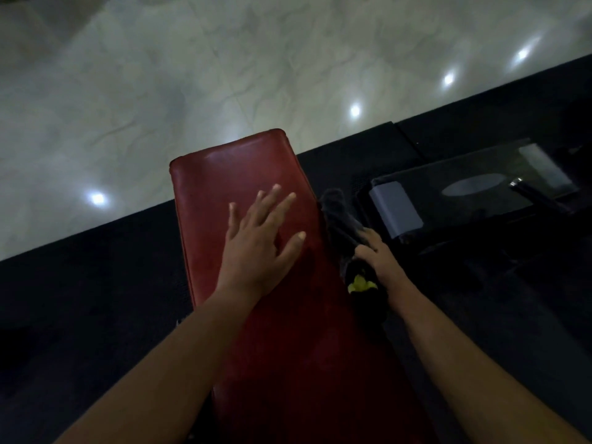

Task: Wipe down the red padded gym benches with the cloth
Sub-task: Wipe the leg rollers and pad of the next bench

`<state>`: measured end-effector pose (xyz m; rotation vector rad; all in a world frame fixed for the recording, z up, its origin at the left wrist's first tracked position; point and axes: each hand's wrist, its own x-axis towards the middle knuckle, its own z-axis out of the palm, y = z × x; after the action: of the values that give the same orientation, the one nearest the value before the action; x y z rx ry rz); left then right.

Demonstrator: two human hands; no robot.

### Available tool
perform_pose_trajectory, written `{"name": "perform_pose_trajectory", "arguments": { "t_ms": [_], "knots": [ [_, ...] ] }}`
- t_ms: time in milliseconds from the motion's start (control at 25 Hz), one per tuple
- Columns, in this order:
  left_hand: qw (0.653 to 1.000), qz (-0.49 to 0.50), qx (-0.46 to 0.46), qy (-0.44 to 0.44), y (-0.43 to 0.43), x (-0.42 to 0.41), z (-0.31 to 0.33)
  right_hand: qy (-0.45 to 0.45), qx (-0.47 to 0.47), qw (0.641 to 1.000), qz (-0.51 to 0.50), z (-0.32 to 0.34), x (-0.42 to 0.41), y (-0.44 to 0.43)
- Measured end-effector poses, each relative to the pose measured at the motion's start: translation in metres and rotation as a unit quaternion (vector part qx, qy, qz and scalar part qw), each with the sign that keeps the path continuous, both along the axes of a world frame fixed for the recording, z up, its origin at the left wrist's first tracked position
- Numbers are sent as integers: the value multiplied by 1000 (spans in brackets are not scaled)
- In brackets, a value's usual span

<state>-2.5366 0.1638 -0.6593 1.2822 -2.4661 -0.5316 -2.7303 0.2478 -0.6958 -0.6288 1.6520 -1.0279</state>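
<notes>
Below, at the nearest edge of the view, two bare forearms are seen reaching forward over a red padded bench (224, 174), which runs from the bottom of the view up to a rounded far end. Its covering is smooth and slightly glossy, darker close by and catching a pale sheen at the far end.

The left hand (256, 248) is laid flat on the pad, palm down, fingers straight and spread apart, with nothing held. The right hand (381, 257) is placed at the bench's right edge, its fingers curled round a dark cloth (339, 219). The cloth is bunched in that grip and pressed against the side of the pad, one end sticking out past the fingertips. A small yellow patch (360, 285) is seen on the cloth near the wrist; whether it is a label cannot be told, and nothing on it can be read.

A black mat (80, 283) is spread under and beside the bench. To the right on it, well apart from the hands, a black piece of equipment (464, 174) is set, marked with a grey panel (395, 209) and a grey oval (474, 184); a black bar (535, 196) with a shiny tip is laid on it.

Beyond the mat, a pale marble floor (192, 75) with faint veins is seen, polished enough that several round light spots (97, 198) are mirrored in it.
</notes>
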Motion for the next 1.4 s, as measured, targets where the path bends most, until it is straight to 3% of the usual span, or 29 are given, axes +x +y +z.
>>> {"name": "perform_pose_trajectory", "arguments": {
  "t_ms": [80, 160, 280, 360, 440, 560, 640, 680, 760, 840, 960, 1080, 1280, 1400],
  "knots": [
    [998, -10, -11, -69, 14, -20, -4, -102, 26, 993, -47, 3, 0, 8],
    [990, -1, -16, -138, 26, -28, -16, -128, 48, 990, -33, 7, 1, 8],
    [987, 17, -12, -160, 30, -26, -26, 22, 26, 999, -12, 5, 7, 10],
    [987, 12, -11, -160, 29, -26, -28, 35, -33, 999, -11, -1, 9, 29],
    [988, 15, -14, -153, 30, -27, -28, -14, -43, 998, -33, -9, 5, 45],
    [987, 18, -15, -157, 30, -28, -28, -109, 65, 990, -60, 0, 7, 27],
    [988, 15, -15, -151, 32, -28, -29, -15, 114, 991, -64, 5, 11, 26],
    [989, 15, -13, -144, 31, -28, -30, 60, 94, 992, -59, 13, 18, 35],
    [991, 9, -11, -135, 29, -24, -32, 223, 101, 970, -10, 29, 34, 56],
    [990, -11, -12, -138, 31, -23, -30, 300, 151, 942, -8, 39, 48, 66],
    [991, -29, 4, -133, 33, -21, -26, 272, 191, 937, -105, 35, 51, 51],
    [992, -46, 15, -117, 32, -25, -24, 209, 162, 947, -185, 28, 46, 45],
    [991, -31, 16, -126, 30, -33, -27, 180, 168, 950, -193, 25, 43, 45],
    [990, -26, 8, -140, 30, -34, -30, 207, 152, 955, -148, 32, 46, 59]
  ]
}}
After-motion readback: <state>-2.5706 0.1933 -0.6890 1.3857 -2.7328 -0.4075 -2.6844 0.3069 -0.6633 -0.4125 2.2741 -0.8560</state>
